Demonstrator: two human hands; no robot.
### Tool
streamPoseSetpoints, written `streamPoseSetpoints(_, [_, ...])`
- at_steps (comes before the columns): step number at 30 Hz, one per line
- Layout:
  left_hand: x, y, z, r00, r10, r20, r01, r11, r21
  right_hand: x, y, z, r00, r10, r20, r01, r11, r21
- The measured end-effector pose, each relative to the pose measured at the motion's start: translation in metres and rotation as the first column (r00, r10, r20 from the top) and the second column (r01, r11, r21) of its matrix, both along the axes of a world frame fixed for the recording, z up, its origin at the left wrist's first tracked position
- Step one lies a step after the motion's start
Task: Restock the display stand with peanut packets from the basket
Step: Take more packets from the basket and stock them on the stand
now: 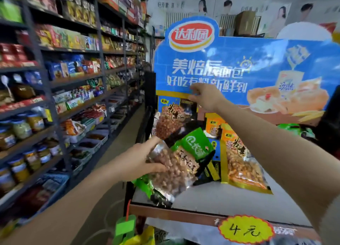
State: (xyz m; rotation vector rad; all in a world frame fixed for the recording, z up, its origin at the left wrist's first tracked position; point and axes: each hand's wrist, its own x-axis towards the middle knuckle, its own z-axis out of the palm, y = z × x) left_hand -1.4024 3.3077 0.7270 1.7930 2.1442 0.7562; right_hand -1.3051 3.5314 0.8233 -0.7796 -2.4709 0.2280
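Observation:
My left hand grips a green-topped clear peanut packet and holds it tilted over the left end of the display stand's white shelf. My right hand reaches up to the top edge of a blue-and-black peanut packet standing at the back left of the stand; its fingers pinch that edge. Orange and yellow peanut packets lean upright on the shelf to the right. Another green packet lies under the held one. The basket is not in view.
A blue bread advertisement board rises behind the shelf. Long store shelves full of snacks and jars line the left side, with a narrow aisle between them and the stand. A yellow price tag hangs on the stand's front edge.

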Motion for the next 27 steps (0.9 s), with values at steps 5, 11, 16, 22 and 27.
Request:
streamPoseSetpoints(5, [0.008,0.023,-0.005,0.987,0.026,0.162,-0.064,0.970,0.233,0.066,-0.024,-0.016,0.954,0.213,-0.210,-0.292,0.821,-0.491])
streamPoseSetpoints(11, [0.071,0.087,-0.021,0.944,-0.151,0.294,0.081,0.968,0.238,0.151,-0.014,-0.049,0.973,0.046,-0.224,-0.107,0.957,-0.270])
streamPoseSetpoints(16, [0.127,0.131,-0.027,0.955,-0.224,-0.193,0.262,0.943,0.203,0.234,0.022,-0.052,0.974,-0.186,-0.126,0.164,0.972,-0.171])
streamPoseSetpoints(22, [0.145,0.155,-0.030,0.762,-0.076,-0.644,0.235,0.958,0.165,0.278,0.082,-0.073,0.926,-0.373,0.060,0.372,0.928,0.021])
streamPoseSetpoints(27, [0.160,0.159,-0.032,0.709,-0.113,-0.696,0.180,0.983,0.025,0.265,0.132,-0.099,0.875,-0.463,0.140,0.448,0.885,0.123])
